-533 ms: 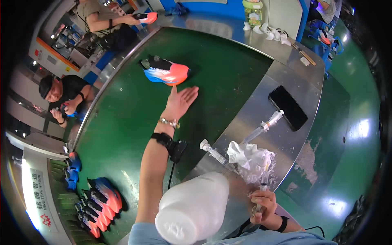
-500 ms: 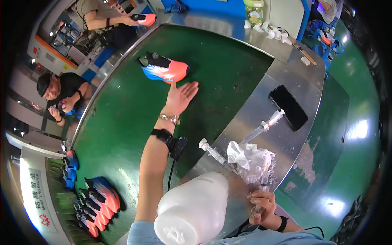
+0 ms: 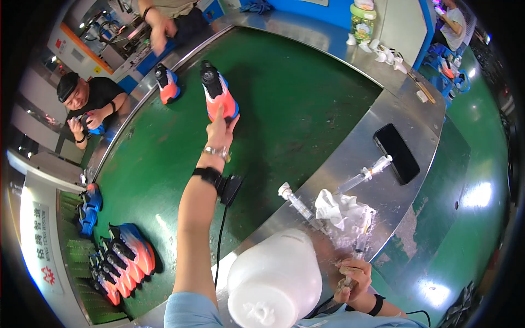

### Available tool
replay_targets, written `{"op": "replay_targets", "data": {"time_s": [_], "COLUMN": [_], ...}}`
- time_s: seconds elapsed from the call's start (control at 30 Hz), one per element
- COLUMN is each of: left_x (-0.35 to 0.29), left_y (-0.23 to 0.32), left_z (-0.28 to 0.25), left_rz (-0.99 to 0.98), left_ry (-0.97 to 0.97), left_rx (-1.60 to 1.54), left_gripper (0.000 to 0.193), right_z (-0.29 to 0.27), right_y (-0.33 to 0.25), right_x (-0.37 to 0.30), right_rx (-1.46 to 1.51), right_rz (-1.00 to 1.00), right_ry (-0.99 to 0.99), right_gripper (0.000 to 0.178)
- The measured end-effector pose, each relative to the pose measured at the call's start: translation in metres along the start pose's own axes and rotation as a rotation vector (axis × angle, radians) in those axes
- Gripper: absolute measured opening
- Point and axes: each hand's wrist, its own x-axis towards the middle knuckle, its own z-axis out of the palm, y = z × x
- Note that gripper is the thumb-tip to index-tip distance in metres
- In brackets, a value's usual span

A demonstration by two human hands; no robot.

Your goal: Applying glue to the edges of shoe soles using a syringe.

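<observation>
My left hand [image 3: 220, 130] stretches far across the green surface and grips the toe of a coral, white and blue sports shoe [image 3: 217, 97], which has a black collar and points its toe at me. The fingers are partly hidden under the shoe. Close to my body, my right hand [image 3: 354, 277] is closed around a syringe [image 3: 361, 245], its tip pointing away over a crumpled white tissue [image 3: 344, 210]. A second syringe [image 3: 298, 203] and a third syringe [image 3: 365, 175] lie beside the tissue on the metal edge.
A large white plastic bottle [image 3: 273, 279] stands in front of me. A black phone [image 3: 397, 153] lies on the metal edge. Another similar shoe [image 3: 167, 85] sits at the far left, near a co-worker's hand [image 3: 159, 35]. Several shoes [image 3: 123, 257] line up at lower left. Another person holds a shoe.
My left hand has moved left and closed on the shoe, which has turned toe toward me. The co-worker's shoe now stands on the green surface. My right hand still holds the syringe.
</observation>
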Motion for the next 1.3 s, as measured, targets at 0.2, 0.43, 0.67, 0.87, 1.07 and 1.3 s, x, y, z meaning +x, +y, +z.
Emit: {"op": "replay_targets", "data": {"time_s": [0.2, 0.43, 0.67, 0.87, 1.07, 1.3], "left_x": [-0.13, -0.393, -0.655, -0.707, -0.621, -0.535], "left_y": [0.037, 0.071, 0.064, 0.06, 0.099, 0.106], "left_z": [-0.103, -0.209, -0.29, -0.306, -0.285, -0.196], "left_rz": [-0.11, -0.267, -0.283, 0.013, 0.54, 0.853], "left_ry": [-0.202, -0.005, 0.326, 0.459, 0.507, -0.097], "left_rx": [0.138, 0.09, -0.026, 0.426, 0.573, 0.779], "left_gripper": [0.042, 0.043, 0.038, 0.031, 0.031, 0.063], "right_z": [-0.002, 0.004, 0.003, 0.003, -0.02, -0.047], "right_y": [-0.009, -0.007, -0.01, -0.03, -0.037, -0.114], "right_x": [0.007, 0.009, 0.011, 0.013, 0.018, 0.047], "right_rx": [-0.069, 0.027, 0.144, 0.261, 0.355, 0.686], "right_rz": [0.066, 0.051, 0.137, 0.224, 0.394, 0.455], "right_ry": [0.031, 0.084, 0.076, 0.115, 0.001, 0.027], "right_gripper": [0.03, 0.032, 0.034, 0.034, 0.039, 0.055]}}
